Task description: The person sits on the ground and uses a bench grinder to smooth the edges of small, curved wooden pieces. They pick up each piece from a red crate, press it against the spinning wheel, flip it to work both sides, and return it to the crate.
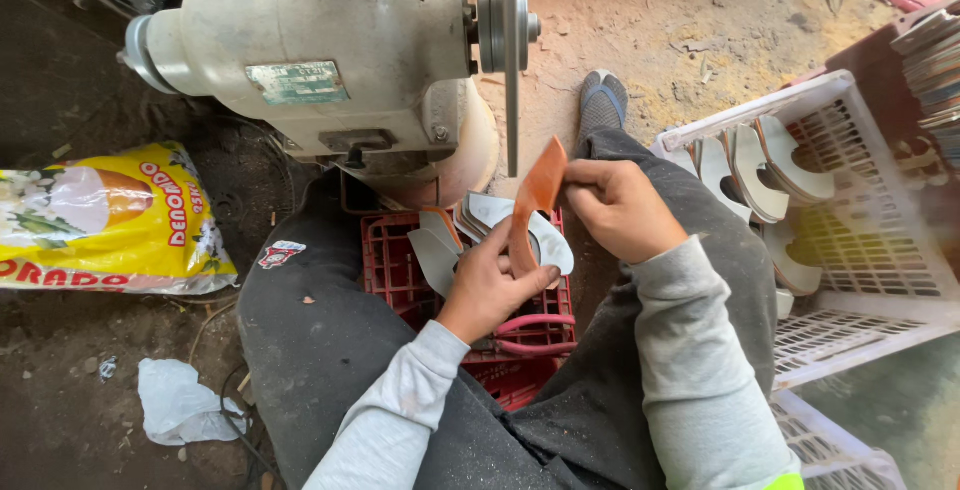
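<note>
Left hand: fingers curled and pressed together around a fanned stack of grey curved pieces, thumb laid across the lower end of an orange curved strip. Grey sleeve behind it.

Right hand: just beside and slightly above the left, fingertips pinching the upper part of the orange curved strip, which stands nearly upright between the two hands and tilts at its top toward the machine.

Grey curved pieces: held in the left grip only, spreading out to the left of the strip and partly behind it. Some show an orange edge.

Below the grip: a red plastic crate wedged between the person's dark-trousered knees, with a pink looped handle lying on it close under the left wrist.

Right of the grip: a white slatted crate holding more curved pieces, grey with tan edges, stood on edge in a row.

Left of the grip, well apart: a white crumpled plastic scrap on the dirt floor and a yellow printed sack.

Beyond the grip: a cream-coloured motor housing with a thin vertical disc at its right end, the disc's lower edge hanging just above the top of the strip. A grey shoe rests on the sandy ground past it.
</note>
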